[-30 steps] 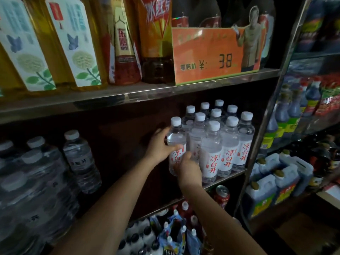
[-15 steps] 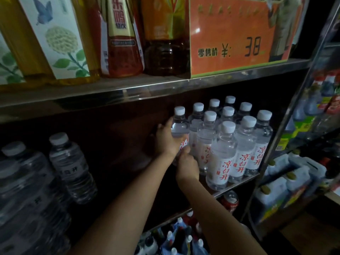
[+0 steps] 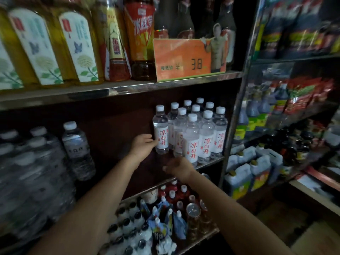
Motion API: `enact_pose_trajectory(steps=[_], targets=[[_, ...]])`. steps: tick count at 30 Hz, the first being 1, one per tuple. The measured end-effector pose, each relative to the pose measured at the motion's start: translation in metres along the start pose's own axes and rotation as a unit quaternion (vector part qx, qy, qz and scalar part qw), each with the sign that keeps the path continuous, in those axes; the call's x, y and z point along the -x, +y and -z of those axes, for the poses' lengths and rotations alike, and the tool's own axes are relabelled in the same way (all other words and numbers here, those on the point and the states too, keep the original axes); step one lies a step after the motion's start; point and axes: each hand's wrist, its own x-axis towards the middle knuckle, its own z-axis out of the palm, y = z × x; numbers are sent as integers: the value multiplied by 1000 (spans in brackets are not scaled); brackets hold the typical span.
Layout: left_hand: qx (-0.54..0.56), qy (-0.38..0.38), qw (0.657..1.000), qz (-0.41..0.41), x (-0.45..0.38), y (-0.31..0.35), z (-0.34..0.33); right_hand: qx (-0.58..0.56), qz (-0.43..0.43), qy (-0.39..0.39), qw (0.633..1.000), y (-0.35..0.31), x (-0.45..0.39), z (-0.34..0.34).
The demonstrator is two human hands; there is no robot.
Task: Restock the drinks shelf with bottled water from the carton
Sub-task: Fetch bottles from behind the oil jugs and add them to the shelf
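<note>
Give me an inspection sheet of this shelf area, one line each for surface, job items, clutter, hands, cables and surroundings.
Surface: metal-edged middle shelf, its left-centre stretch in shadow.
Job's things: clear water bottle with white cap and red-lettered label stands upright at the left end of the matching white-capped bottle group; no carton in view.
Clutter: larger clear bottles in shrink wrap at shelf left.
Grips: left hand has fingers against the bottle's label; right hand is below, holding nothing.
Cables: nothing seen.
Surroundings: orange price card reading 38 and tea bottles above; small drinks below; jugs on the right-hand rack.
</note>
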Motion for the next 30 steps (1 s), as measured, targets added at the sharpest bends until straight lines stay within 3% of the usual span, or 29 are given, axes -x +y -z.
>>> enact_pose_trajectory(steps=[14,22,30], targets=[[-165,-56,978,-113,249,-7,-53,72,1,46,996,79,267,73],[-185,-120,969,-109,417,-33,-123,22,-53,49,997,159,413,60],[-168,-187,963,-94,482,-88,-187,-13,-118,51,992,242,474,25]])
